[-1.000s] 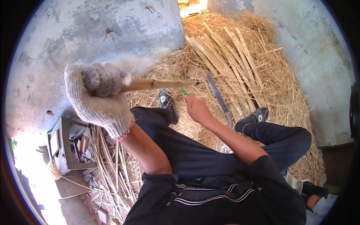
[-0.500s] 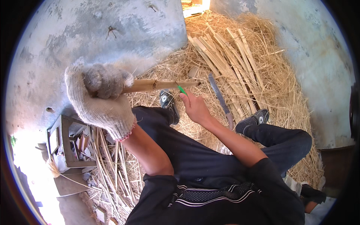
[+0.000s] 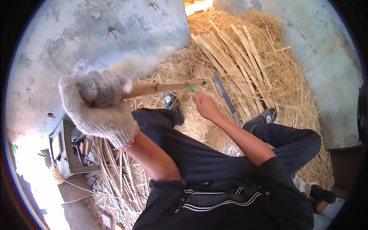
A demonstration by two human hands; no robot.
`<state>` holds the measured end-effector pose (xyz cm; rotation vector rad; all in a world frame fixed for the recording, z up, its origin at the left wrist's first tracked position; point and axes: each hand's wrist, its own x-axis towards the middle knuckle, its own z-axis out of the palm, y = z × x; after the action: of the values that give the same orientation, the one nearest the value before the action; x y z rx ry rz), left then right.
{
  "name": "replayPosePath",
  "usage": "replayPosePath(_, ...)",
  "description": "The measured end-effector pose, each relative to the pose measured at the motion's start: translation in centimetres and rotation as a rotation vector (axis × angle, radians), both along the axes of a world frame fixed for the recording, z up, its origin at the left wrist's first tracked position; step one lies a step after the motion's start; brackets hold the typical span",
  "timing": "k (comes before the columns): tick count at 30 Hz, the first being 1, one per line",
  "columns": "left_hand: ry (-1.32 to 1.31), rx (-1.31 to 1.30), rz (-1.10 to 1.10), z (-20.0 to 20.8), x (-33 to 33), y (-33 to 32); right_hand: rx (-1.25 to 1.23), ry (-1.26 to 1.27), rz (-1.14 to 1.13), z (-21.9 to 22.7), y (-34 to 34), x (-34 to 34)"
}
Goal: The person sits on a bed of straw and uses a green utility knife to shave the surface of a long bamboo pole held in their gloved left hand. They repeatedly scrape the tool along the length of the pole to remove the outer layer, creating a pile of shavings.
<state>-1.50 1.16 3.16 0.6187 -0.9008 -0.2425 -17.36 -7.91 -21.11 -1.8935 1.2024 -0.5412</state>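
The gloved left hand [image 3: 101,103] is closed tight around the thick end of a bamboo stick [image 3: 145,89], in front of the blotchy left wall [image 3: 69,42]; how much room lies between glove and wall cannot be told. The stick runs out level to the right above the straw [image 3: 287,82], its dark tip free of any support and, in this view, ending short of the machete [image 3: 225,94] lying on the straw. The bare right hand [image 3: 207,107], well apart from the left, grips a small green-handled tool [image 3: 193,90] at the stick's lower edge, near the tip; whether its blade touches the bamboo is too fine to tell. Below the stick, between the two shoes, straw lies open, while split strips [image 3: 234,63] fill the ground beyond the machete, towards the right wall [image 3: 326,65]. Compared with half a second ago, the right hand and tool have shifted rightward, closer to the stick's tip, and the glove sits slightly lower and farther left; the machete and strips lie as before.
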Motion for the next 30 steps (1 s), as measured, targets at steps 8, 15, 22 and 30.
replayPosePath(8, -0.03, -0.026, -0.04, 0.8, -1.3, -0.6, 0.047, 0.252, -0.083, -8.8, -4.4, -2.7)
replayPosePath(15, 0.029, -0.035, -0.099, 0.8, -1.6, -1.7, -0.084, 0.572, 0.067, -20.5, -8.5, -7.4)
replayPosePath(22, 0.103, 0.011, 0.048, 0.1, 0.5, -0.3, 0.025, 0.208, -0.165, -14.4, -2.8, -4.4)
replayPosePath(30, 0.067, -0.031, -0.211, -0.2, 1.6, 0.4, -0.111, -0.447, 0.14, 5.6, 3.1, 2.2)
